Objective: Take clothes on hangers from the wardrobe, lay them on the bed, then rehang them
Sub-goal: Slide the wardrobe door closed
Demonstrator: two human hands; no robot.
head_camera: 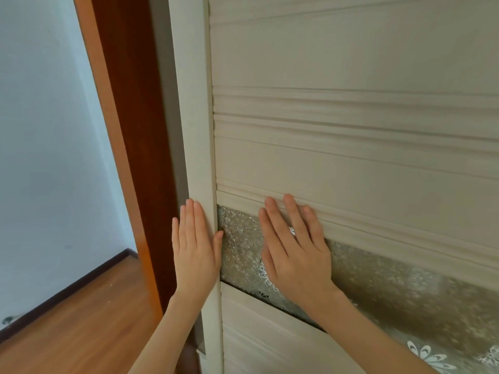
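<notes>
- My left hand [195, 255] lies flat on the pale edge strip [198, 130] of the wardrobe door [351, 157]. Its fingers are straight and close together, and the thumb reaches across onto the frosted glass band [405, 290]. It holds nothing.
- My right hand [295, 255] lies just beside it, fingers straight and spread. The palm is on the glass band and the fingertips are up on the ridged moulding [391, 233] above. It pinches nothing either; it only presses.
- The clothes and hangers are not in view. I judge they hang behind this door, on the far side of both palms. The bed is out of view too.
- Just left of my left hand runs a dark brown wooden post [135, 117], with the wood floor [81, 319] and pale wall [40, 130] beyond it.
- The step in hand, as I read it, is sliding this door to the right to open the wardrobe. I see no handle near either palm, so the push depends on friction.
- To do it well, I'd press both palms evenly and push level and sideways along the track, not inward.
- I'd move the right palm's load off the glass and onto the moulding or the edge strip. Both look sturdier and give the fingers something to catch.
- I'd keep the left fingers out of the gap between strip and post, where they could be nipped.
</notes>
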